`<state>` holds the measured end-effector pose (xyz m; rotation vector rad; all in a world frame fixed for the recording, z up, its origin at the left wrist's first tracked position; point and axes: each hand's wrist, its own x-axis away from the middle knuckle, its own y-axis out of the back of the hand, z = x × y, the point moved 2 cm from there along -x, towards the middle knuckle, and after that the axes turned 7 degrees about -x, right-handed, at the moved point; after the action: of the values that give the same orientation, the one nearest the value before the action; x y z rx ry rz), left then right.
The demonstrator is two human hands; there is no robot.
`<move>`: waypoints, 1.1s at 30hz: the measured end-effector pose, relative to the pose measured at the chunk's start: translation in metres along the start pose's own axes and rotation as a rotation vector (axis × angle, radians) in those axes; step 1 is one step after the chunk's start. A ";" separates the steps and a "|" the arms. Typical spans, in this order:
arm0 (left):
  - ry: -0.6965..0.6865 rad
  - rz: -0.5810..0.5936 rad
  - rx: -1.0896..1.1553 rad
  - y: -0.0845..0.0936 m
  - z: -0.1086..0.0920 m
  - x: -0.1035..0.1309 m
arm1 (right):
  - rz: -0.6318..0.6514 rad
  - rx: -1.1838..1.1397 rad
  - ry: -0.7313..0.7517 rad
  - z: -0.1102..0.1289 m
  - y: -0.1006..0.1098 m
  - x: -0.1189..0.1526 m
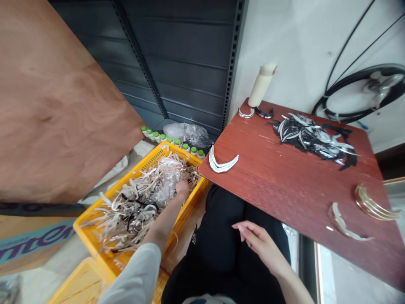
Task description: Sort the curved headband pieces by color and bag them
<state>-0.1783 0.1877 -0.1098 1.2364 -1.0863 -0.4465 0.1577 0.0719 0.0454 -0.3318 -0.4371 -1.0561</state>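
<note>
My left hand (182, 187) reaches into a yellow plastic crate (92, 249), among a heap of curved strips (133, 207) in white, black and gold, beside crumpled clear plastic film (166, 185). Its fingers are hidden in the heap, so I cannot see whether they grip anything. Over my lap hovers my right hand (255, 238), fingers loosely stretched and nothing in them. Closest to it is the front edge of a red-brown table (278, 185). On the table's left corner lies a nested set of white curved strips (221, 165).
A black-and-white pile of strips (313, 137), gold curved pieces (373, 204) and a single pale strip (343, 226) lie on the table. A cream cylinder (262, 84) stands at its back corner. Green-capped bottles (170, 140) line the crate's far side. A brown board (63, 105) leans left.
</note>
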 end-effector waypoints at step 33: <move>-0.501 0.163 1.087 0.070 -0.091 0.267 | -0.274 -0.282 0.345 0.024 -0.007 0.014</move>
<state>0.0036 0.0490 0.0698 2.0018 -1.9729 0.0128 0.1529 0.0694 0.0733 -0.3366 -0.0212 -1.4183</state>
